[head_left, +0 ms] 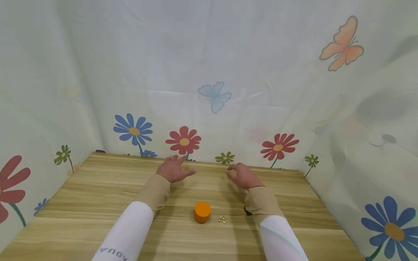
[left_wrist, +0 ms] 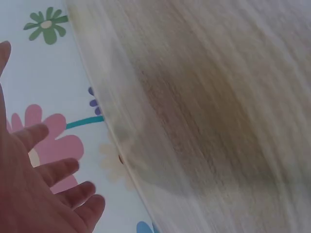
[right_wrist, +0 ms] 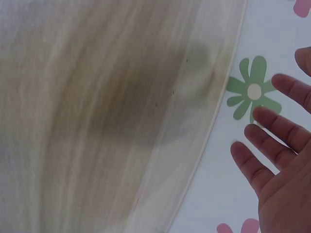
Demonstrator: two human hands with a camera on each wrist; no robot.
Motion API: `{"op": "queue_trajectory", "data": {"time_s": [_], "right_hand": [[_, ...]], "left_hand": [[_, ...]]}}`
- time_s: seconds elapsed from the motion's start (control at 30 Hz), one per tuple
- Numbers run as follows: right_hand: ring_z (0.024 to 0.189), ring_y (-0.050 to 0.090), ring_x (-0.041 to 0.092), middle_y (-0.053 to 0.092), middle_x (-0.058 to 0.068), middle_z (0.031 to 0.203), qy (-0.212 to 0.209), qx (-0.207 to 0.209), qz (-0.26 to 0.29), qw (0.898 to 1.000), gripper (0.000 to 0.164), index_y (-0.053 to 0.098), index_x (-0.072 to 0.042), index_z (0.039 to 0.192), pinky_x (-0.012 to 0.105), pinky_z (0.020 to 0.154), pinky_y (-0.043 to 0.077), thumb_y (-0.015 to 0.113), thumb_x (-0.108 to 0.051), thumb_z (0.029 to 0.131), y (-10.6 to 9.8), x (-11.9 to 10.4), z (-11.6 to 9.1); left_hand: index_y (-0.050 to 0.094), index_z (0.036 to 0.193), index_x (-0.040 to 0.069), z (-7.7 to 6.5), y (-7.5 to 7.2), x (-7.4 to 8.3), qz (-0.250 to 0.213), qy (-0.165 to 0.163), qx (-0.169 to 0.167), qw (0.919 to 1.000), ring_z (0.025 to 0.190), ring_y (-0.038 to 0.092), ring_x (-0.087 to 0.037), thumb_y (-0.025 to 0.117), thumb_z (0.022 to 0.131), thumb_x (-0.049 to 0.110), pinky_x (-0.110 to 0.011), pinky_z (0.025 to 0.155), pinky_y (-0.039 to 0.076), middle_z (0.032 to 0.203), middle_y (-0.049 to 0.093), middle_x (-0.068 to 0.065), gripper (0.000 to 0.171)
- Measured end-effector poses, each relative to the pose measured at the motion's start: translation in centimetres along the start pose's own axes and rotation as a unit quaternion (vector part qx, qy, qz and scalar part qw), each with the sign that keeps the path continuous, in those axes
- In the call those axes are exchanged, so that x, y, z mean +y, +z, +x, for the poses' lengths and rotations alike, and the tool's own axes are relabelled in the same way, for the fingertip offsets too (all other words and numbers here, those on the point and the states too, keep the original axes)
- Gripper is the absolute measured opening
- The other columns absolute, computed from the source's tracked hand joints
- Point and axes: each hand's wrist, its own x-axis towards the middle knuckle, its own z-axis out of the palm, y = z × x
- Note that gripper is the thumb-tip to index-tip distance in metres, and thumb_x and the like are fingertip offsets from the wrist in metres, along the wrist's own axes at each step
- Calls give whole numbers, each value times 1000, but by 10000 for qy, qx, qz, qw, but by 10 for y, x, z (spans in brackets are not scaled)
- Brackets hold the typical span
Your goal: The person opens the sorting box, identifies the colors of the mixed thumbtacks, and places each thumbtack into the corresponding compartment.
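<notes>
Both hands reach over the far part of the wooden table in the head view and hold nothing. My left hand [head_left: 173, 170] has its fingers spread and its thumb out to the right; its spread fingers [left_wrist: 63, 172] also show in the left wrist view. The right hand [head_left: 244, 176] hovers opposite with fingers loosely bent, and the right wrist view shows those fingers [right_wrist: 269, 145] apart. Nearer the body, between the forearms, stands a round orange container [head_left: 202, 212]. Just right of it lie several tiny round greenish and gold pieces [head_left: 222, 219].
The wood-grain table [head_left: 183, 239] ends at a white curtain [head_left: 163, 72] printed with flowers and butterflies, which hangs along the back and both sides. A small dark object [head_left: 100, 151] shows at the table's far left corner. Something dark [head_left: 248, 211] peeks out by the right sleeve.
</notes>
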Motion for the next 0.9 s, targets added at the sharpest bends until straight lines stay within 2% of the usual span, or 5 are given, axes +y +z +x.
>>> {"op": "queue_trajectory", "data": {"time_s": [0.27,0.4,0.57,0.73,0.9], "right_hand": [[77,55,10,60,-8,86,-355,-142,453,9982,13,67,-20,94,33,70,47,59,-29,93,10,-4,0],[75,55,10,58,-8,84,-473,-147,737,9960,12,68,-18,95,33,68,48,59,-26,93,6,-9,-6],[75,53,5,57,-11,88,-848,-21,643,9943,11,67,-21,98,28,68,47,59,-27,93,7,-15,-8],[73,52,2,59,-12,88,-1411,213,553,9882,9,68,-21,95,25,66,48,61,-26,91,11,-25,-9],[71,51,0,58,-14,86,-1696,198,430,9844,9,68,-22,93,21,63,47,62,-27,91,13,-35,-12]], "left_hand": [[56,126,5,-11,-6,7,15,304,-416,9987,118,41,-33,45,81,75,-43,96,36,126,52,-13,83],[61,118,6,-16,-10,9,-195,437,-543,9974,109,49,-29,50,78,74,-41,92,40,116,58,-10,80],[62,114,9,-13,2,2,-672,519,-664,9942,96,54,-20,58,73,73,-36,87,44,107,60,-3,76],[64,106,7,-12,9,-1,-997,853,-686,9890,85,54,-17,70,77,51,-36,83,46,97,60,0,53],[65,105,8,-16,14,0,-1110,1187,-772,9837,83,54,-14,70,80,27,-34,81,47,94,60,3,31]]}}
